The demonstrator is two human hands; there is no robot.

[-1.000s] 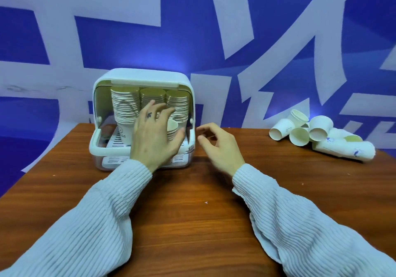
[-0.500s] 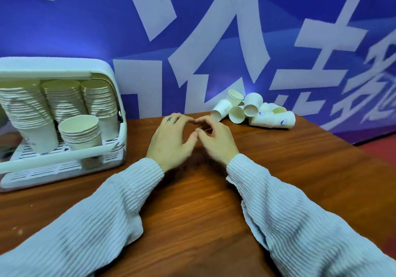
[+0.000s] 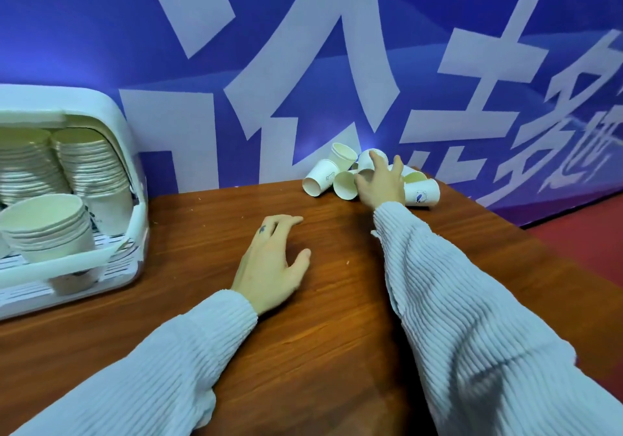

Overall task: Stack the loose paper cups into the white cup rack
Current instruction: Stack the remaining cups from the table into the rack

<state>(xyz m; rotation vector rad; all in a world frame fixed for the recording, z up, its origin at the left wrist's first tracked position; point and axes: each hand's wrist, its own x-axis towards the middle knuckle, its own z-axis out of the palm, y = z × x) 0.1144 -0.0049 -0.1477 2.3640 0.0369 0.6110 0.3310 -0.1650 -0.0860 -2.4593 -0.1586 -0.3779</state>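
Observation:
The white cup rack (image 3: pixel 116 122) stands at the left edge of the wooden table, holding tall stacks of paper cups (image 3: pixel 89 166) and a shorter stack (image 3: pixel 50 230) at its front. Several loose paper cups (image 3: pixel 320 179) lie on their sides in a heap at the table's far edge against the wall. My right hand (image 3: pixel 382 188) is stretched onto that heap, fingers spread over a cup (image 3: pixel 369 162), its grip not clear. My left hand (image 3: pixel 273 263) rests flat on the table, holding nothing.
A blue wall (image 3: pixel 337 64) with large white characters runs right behind the table. The table's right edge (image 3: pixel 539 250) drops to a red floor (image 3: pixel 593 243). Bare wood lies between the rack and the heap.
My view swung right, away from the rack. My right hand left the table's middle and reached out to the loose cups. My left hand drew back from the rack and settled on the table.

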